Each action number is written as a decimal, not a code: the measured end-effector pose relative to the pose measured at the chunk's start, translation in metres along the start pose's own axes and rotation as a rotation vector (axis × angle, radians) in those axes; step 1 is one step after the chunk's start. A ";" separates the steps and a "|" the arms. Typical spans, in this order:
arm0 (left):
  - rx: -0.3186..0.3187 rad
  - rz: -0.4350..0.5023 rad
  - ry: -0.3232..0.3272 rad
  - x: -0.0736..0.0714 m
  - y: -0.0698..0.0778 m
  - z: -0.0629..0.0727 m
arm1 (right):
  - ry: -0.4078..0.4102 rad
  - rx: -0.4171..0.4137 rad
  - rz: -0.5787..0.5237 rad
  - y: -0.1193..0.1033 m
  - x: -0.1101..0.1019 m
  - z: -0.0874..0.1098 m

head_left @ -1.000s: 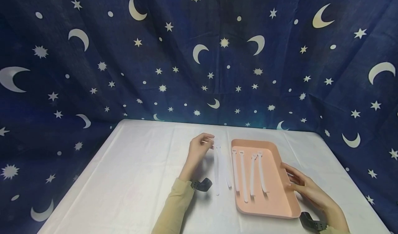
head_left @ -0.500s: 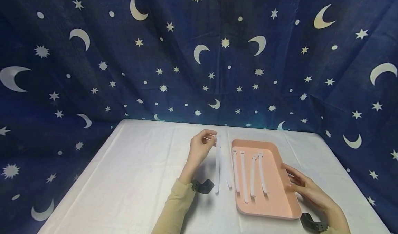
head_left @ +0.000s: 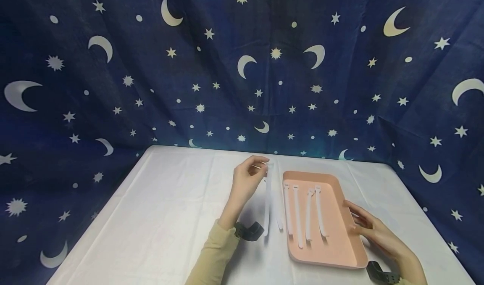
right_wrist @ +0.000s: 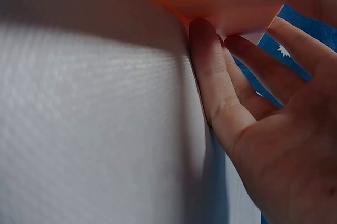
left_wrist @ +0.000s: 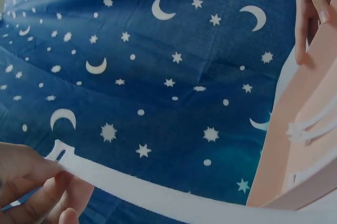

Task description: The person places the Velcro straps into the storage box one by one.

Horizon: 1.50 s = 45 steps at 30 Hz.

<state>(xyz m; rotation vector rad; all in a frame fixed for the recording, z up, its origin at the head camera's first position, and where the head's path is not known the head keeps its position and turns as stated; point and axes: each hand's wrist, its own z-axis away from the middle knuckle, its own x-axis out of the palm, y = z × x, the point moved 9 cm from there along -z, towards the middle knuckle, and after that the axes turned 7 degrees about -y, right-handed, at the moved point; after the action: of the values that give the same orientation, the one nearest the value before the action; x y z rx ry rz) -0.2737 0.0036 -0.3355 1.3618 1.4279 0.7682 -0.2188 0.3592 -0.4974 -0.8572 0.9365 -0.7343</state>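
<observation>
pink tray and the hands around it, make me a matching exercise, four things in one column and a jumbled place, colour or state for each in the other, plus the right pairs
Column one
1. left hand
2. right hand
3. tray
4. cloth

Column two
A. dark blue, printed with pale moons and stars
B. touching the outside of the pink wall
C. pinching a white strap near its slotted end
D. pink, with other straps lying inside

Right pairs
1-C, 2-B, 3-D, 4-A
</observation>
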 end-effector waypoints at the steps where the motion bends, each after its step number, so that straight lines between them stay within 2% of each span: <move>1: 0.010 0.001 -0.002 0.002 -0.003 -0.001 | 0.001 0.005 -0.002 0.001 0.000 0.000; 8: 0.084 -0.056 -0.014 0.014 0.011 0.005 | 0.001 -0.006 0.001 0.000 -0.002 0.002; 20: 0.181 -0.052 -0.109 0.046 0.037 0.017 | 0.020 -0.044 -0.007 -0.003 -0.005 0.009; 26: 0.231 -0.088 -0.160 0.066 0.048 0.020 | 0.006 -0.063 0.001 -0.003 -0.004 0.008; 29: 0.257 -0.109 -0.183 0.074 0.055 0.020 | 0.003 -0.059 0.000 -0.002 -0.005 0.006; 37: 0.270 -0.122 -0.259 0.096 0.069 0.014 | -0.004 -0.044 0.007 -0.003 -0.004 0.005; 42: 0.315 -0.175 -0.278 0.108 0.076 0.010 | -0.005 -0.054 -0.004 -0.002 -0.003 0.004; 45: 0.314 -0.175 -0.289 0.115 0.078 0.005 | -0.005 -0.054 -0.002 -0.003 -0.002 0.003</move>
<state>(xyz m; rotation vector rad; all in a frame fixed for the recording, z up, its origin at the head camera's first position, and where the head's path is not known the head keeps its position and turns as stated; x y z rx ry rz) -0.2292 0.1273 -0.2911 1.4891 1.4504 0.2263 -0.2177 0.3608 -0.4934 -0.9069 0.9544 -0.7108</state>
